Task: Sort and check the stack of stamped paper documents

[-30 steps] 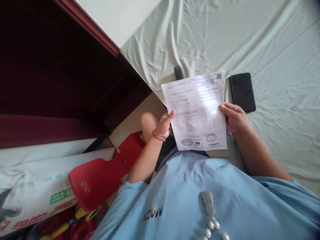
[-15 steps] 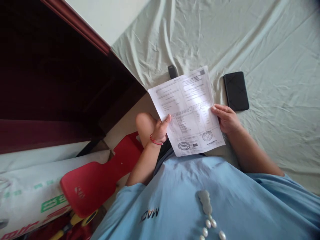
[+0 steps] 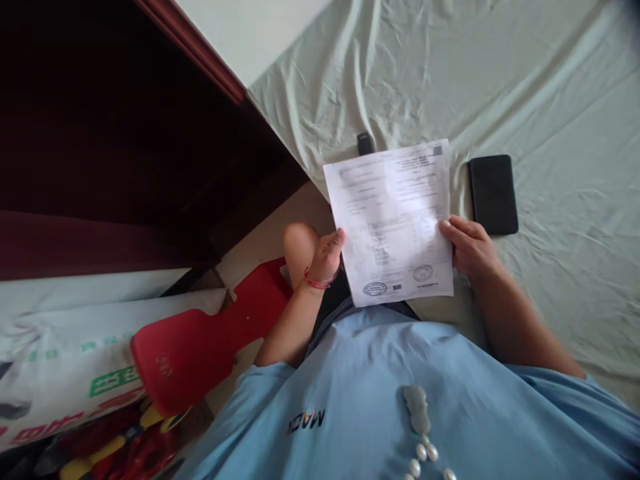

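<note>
A white printed sheet of paper (image 3: 393,223), with columns of text and oval stamps near its bottom, is held up over my lap. My left hand (image 3: 327,257), with a red string bracelet on the wrist, pinches its left edge, thumb on top. On the opposite edge, my right hand (image 3: 470,243) grips the sheet the same way; the fingers of both hands are partly hidden behind it. A black tablet-like rectangular thing (image 3: 494,195) lies on the sheet-covered bed just beyond my right hand. Past the paper's top edge a small black object (image 3: 365,143) shows, partly covered.
Pale green cloth (image 3: 560,133) with wrinkles spreads under the things ahead and to the right. Dark wooden furniture (image 3: 125,133) stands at the left. Below it are a red plastic seat (image 3: 195,353), a white printed sack (image 3: 60,360) and yellow-handled tools (image 3: 120,443).
The view has shifted, so the bed and its things sit farther right in the picture. The paper has turned slightly and looks more upright. Both hands keep their hold on it.
</note>
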Tool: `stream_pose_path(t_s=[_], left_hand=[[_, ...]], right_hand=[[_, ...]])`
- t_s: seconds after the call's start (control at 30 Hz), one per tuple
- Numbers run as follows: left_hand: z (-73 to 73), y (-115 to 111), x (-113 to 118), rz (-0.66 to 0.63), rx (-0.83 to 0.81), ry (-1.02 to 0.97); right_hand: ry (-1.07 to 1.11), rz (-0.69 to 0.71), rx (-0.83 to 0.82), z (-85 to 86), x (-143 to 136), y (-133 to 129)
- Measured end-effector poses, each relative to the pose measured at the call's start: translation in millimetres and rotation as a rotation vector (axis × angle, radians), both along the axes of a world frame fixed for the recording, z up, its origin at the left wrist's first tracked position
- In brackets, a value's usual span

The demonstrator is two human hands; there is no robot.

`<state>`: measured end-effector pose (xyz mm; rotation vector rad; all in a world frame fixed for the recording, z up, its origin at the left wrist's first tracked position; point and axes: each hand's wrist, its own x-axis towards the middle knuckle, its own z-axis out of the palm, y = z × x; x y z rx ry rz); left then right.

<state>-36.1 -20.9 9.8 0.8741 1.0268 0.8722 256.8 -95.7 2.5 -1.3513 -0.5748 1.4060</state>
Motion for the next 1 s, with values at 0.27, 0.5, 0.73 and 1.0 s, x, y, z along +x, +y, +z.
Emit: stream_pose_path(t_s=[0.27,0.5,0.73,1.0], left_hand=[[30.7,50,12,0.277,0.227,0.048],[47.0,73,13,0.341,0.155,0.045],[38.5,73,2,0.358,0.040,-0.076],[8.1,77,19,0.242,-0.101,-0.186]], right_hand=[[-0.033,0.036,-0.003,-5.4,10,-2],[-0.047,0.068,-0.004,-3.0,9,-2],[0.090,0.134,-0.070,7.7,1,1],[0.011,-0.030,-0.086,11.7,-1,1]])
